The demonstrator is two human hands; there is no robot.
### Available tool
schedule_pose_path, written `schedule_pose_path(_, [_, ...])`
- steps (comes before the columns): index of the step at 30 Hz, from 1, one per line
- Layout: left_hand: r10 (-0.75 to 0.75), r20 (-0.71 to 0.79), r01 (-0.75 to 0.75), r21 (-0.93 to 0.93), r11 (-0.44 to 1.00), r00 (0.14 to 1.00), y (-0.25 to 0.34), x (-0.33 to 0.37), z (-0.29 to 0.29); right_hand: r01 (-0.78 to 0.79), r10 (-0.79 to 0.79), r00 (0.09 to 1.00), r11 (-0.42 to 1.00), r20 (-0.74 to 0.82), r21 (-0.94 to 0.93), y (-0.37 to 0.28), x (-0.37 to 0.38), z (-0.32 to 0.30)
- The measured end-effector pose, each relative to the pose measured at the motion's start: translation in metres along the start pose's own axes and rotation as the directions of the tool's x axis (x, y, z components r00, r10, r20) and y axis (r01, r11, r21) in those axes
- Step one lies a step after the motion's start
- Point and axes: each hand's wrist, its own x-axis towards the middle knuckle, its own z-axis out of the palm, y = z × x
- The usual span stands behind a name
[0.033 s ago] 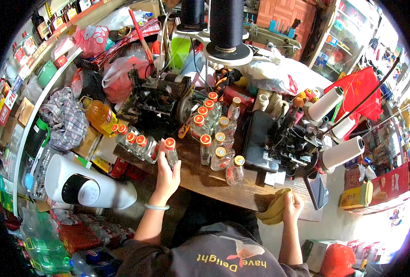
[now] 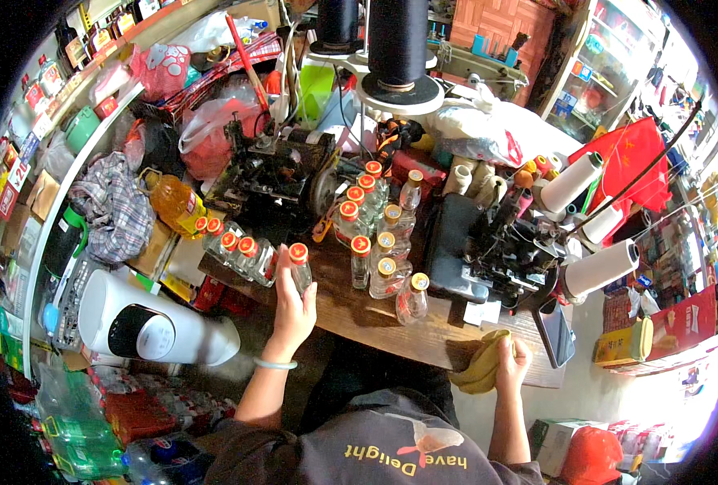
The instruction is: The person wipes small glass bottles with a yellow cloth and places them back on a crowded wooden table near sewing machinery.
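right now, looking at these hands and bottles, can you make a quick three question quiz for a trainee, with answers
1. Which hand holds the olive cloth?
2. True or false: the bottle held in the other hand has a blue cap.
3. Which is by the right end of the table: a) an amber jug, b) a phone, c) a plaid garment?

Key:
1. The right hand.
2. False; its cap is mostly red.
3. b.

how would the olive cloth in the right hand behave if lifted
The olive cloth would probably flop, since it droops in soft folds from the right hand. Its edges look thin, so it is likely light.
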Motion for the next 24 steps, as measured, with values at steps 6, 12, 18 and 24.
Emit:
schedule_pose_path(6, [-0.176,-0.049,0.177,0.027,0.984,0.983,-0.009,-0.022,-0.004,0.018,-0.018,1.0,1.0,0.015,0.004,0.0,0.001,0.0])
schedule_pose_path(12, [-0.139,-0.344,0.166,0.05,0.985,0.929,0.015,-0.019,-0.003,-0.01,0.01,1.0,0.999,0.009,-0.032,0.001,0.001,0.003])
schedule_pose_path(18, [-0.13,-0.316,0.281,0.498,0.82,0.94,0.012,-0.013,-0.007,-0.006,0.008,0.999,1.0,0.04,-0.029,0.0,0.002,0.0])
schedule_pose_path(24, [-0.208,-0.333,0.353,0.472,0.808,0.92,-0.004,-0.014,-0.01,0.02,-0.017,0.998,0.998,0.053,-0.06,0.001,0.001,-0.002])
